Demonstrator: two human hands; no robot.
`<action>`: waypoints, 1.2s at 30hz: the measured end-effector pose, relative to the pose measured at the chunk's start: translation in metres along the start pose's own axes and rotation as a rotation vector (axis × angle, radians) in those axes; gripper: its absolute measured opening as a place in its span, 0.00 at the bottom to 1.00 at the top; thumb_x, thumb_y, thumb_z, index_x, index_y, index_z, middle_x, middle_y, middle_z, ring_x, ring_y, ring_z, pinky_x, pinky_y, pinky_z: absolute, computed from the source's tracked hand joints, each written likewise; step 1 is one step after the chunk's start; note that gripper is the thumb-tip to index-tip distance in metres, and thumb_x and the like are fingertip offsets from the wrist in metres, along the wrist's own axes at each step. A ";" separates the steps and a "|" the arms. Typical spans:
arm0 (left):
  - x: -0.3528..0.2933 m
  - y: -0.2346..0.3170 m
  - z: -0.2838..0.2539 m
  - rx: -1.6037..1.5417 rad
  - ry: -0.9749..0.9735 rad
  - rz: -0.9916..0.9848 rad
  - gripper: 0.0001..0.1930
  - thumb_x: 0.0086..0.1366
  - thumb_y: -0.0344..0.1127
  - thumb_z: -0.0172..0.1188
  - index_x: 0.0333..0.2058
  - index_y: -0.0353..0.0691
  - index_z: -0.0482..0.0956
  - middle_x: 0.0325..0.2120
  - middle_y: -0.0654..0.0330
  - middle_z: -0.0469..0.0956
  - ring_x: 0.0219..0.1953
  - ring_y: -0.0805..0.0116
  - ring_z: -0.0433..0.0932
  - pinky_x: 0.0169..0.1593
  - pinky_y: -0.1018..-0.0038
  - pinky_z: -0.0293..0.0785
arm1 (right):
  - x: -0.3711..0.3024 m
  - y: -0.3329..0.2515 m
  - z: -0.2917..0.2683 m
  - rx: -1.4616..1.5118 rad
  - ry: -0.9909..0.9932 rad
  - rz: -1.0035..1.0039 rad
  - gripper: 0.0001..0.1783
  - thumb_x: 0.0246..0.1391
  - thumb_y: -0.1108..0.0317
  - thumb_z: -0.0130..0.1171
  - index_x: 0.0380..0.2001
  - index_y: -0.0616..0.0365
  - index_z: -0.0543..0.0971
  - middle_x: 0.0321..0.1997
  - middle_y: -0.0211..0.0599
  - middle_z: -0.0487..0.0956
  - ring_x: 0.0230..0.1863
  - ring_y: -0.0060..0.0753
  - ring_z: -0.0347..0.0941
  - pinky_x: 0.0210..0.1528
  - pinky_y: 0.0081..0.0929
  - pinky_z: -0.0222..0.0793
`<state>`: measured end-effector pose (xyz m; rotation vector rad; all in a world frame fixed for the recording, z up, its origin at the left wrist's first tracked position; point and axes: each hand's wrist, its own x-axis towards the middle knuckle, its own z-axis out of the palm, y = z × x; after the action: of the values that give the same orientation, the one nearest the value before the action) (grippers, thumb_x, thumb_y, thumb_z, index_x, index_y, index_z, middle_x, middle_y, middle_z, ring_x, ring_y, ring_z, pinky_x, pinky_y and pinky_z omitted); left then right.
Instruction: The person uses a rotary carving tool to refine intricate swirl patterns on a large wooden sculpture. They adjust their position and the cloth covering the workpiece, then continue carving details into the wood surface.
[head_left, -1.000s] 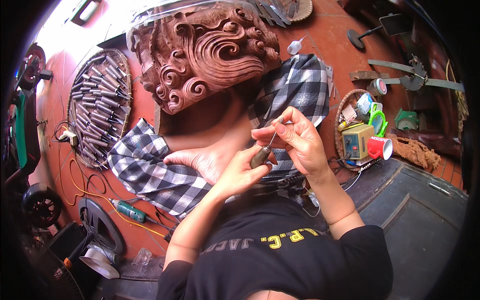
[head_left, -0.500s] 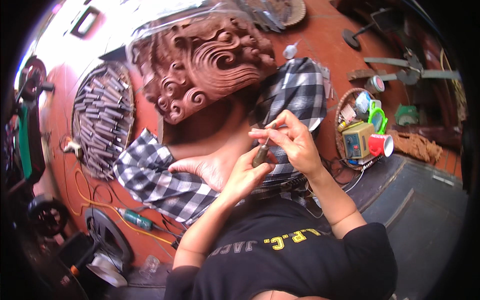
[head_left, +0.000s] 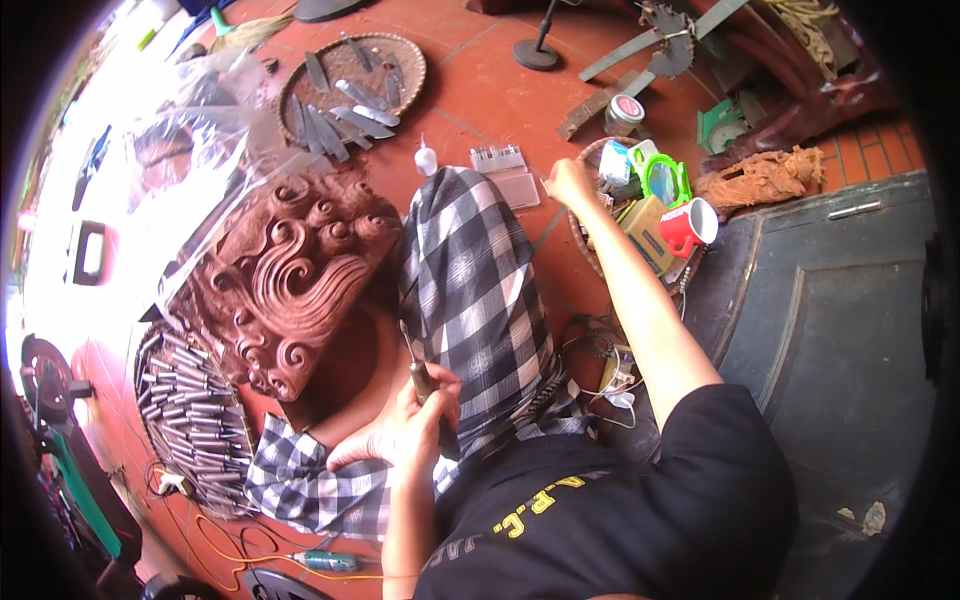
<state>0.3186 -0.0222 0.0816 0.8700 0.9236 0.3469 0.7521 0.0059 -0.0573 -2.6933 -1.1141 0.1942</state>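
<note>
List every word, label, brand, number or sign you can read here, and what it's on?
I describe lettering without copying it out.
Red mug: pale lettering on its side.
Black shirt: one line of yellow lettering, with dark grey lettering beside it.
Lidded jar: marking on the lid, too small to read.
Beige box: marking on its face, too small to read.

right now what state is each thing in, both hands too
Left hand: closed around the handheld tool
Handheld tool: held, thin tip pointing away from the body
Right hand: reached out beside the clear case, grip unclear
Clear case: looks open, flat on the floor
Red mug: tilted
Jar: lid on
White bottle: looks upright
Carved wood: partly under clear plastic
Green power tool: lying on the floor
</note>
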 end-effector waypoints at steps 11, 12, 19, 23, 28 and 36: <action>0.010 -0.016 -0.013 -0.034 0.098 -0.066 0.07 0.61 0.28 0.56 0.38 0.35 0.72 0.17 0.63 0.69 0.18 0.75 0.68 0.24 0.80 0.64 | 0.009 -0.019 -0.001 -0.007 -0.202 0.013 0.11 0.39 0.69 0.63 0.28 0.62 0.82 0.34 0.52 0.83 0.40 0.54 0.81 0.43 0.44 0.78; 0.012 -0.016 -0.012 -0.034 0.083 -0.068 0.07 0.61 0.28 0.56 0.38 0.36 0.72 0.18 0.63 0.70 0.19 0.76 0.69 0.25 0.80 0.64 | 0.007 -0.014 -0.004 0.036 -0.172 -0.056 0.11 0.38 0.68 0.64 0.28 0.61 0.81 0.33 0.50 0.83 0.38 0.54 0.81 0.42 0.44 0.77; 0.025 -0.007 0.005 0.106 0.094 -0.127 0.07 0.59 0.28 0.57 0.36 0.36 0.73 0.17 0.66 0.67 0.17 0.77 0.66 0.22 0.81 0.62 | 0.002 -0.027 -0.001 0.011 -0.225 -0.662 0.06 0.43 0.73 0.63 0.29 0.56 0.79 0.33 0.41 0.82 0.39 0.48 0.81 0.40 0.43 0.77; 0.022 -0.001 0.019 0.150 0.081 -0.131 0.07 0.60 0.30 0.57 0.36 0.35 0.73 0.17 0.65 0.68 0.17 0.75 0.67 0.23 0.79 0.64 | -0.003 -0.022 -0.003 0.046 -0.139 -0.702 0.08 0.47 0.67 0.65 0.33 0.55 0.81 0.36 0.39 0.82 0.40 0.45 0.80 0.41 0.42 0.77; 0.012 -0.001 0.013 -0.184 0.018 0.087 0.17 0.70 0.51 0.48 0.42 0.42 0.67 0.19 0.64 0.64 0.20 0.73 0.65 0.24 0.77 0.63 | -0.084 -0.057 -0.088 0.640 -0.129 -0.313 0.12 0.55 0.61 0.64 0.30 0.59 0.80 0.24 0.40 0.80 0.30 0.32 0.80 0.32 0.32 0.73; 0.016 0.028 0.026 -0.001 0.014 0.327 0.29 0.72 0.55 0.45 0.56 0.33 0.66 0.45 0.53 0.74 0.51 0.60 0.73 0.58 0.63 0.65 | -0.272 -0.143 -0.070 1.648 -1.176 -0.164 0.29 0.62 0.46 0.55 0.52 0.61 0.68 0.30 0.28 0.74 0.28 0.18 0.70 0.30 0.20 0.68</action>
<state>0.3515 -0.0079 0.1021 1.0206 0.7926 0.6352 0.4779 -0.0989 0.0571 -0.8406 -0.6541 1.7827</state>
